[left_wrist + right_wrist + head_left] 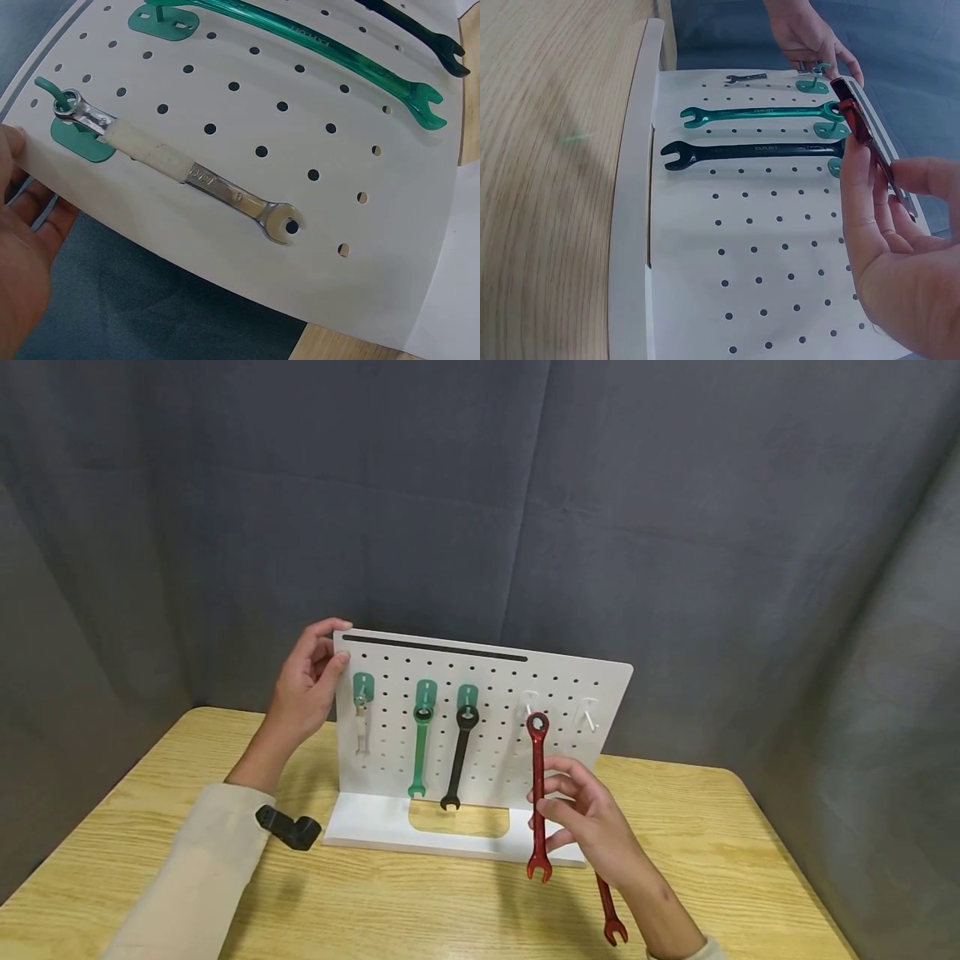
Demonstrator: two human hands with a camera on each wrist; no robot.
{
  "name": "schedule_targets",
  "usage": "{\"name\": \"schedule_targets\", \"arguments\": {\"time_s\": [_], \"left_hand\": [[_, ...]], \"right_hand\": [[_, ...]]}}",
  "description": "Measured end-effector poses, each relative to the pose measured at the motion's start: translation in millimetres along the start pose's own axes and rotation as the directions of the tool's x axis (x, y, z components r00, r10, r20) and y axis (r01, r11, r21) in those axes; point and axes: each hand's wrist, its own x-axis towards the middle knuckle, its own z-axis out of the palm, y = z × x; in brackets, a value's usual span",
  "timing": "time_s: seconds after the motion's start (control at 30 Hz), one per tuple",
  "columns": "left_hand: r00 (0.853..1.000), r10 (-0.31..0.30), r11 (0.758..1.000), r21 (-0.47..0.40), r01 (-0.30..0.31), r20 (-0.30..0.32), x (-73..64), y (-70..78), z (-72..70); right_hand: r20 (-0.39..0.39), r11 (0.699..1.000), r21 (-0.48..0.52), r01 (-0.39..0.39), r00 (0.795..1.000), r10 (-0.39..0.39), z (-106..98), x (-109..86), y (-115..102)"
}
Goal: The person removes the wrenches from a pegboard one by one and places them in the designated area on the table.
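My left hand [300,689] grips the upper left edge of a white pegboard [585,666], thumb in front and fingers reaching behind. A red combination wrench [538,793], upright with its ring end up, is pinched between thumb and fingers of my right hand [596,827]. Its ring end overlaps the lower part of a clear hook [529,700] in the head view. On green hooks hang a small silver wrench [240,199] with pale tape round its shank, a green wrench [420,756] and a black wrench [459,760].
A second red wrench [611,918] lies on the wooden table [390,902], partly hidden under my right forearm. Another clear hook [588,717] juts from the board's right side. The white base [367,818] has a cut-out. Grey curtain [420,510] hangs behind.
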Motion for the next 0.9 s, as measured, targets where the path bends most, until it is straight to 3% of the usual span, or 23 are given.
{"name": "schedule_targets", "arguments": {"time_s": [0.4,0.73,0.9], "left_hand": [[1.000,-0.008,1.000,-0.010,0.008,0.013,-0.5,0.4,-0.5],[1.000,0.016,1.000,0.013,-0.017,0.012,0.0,-1.1,-0.1],[1.000,0.028,0.999,-0.015,-0.028,0.008,0.8,-2.6,0.6]], "right_hand": [[-0.011,1.000,-0.015,-0.013,1.000,0.013,-5.5,-8.2,1.0],[-0.016,0.999,-0.027,-0.036,0.999,0.036,-13.1,-18.3,7.0],[-0.015,0.998,-0.030,-0.056,0.998,0.055,-17.0,-23.0,9.1]]}}
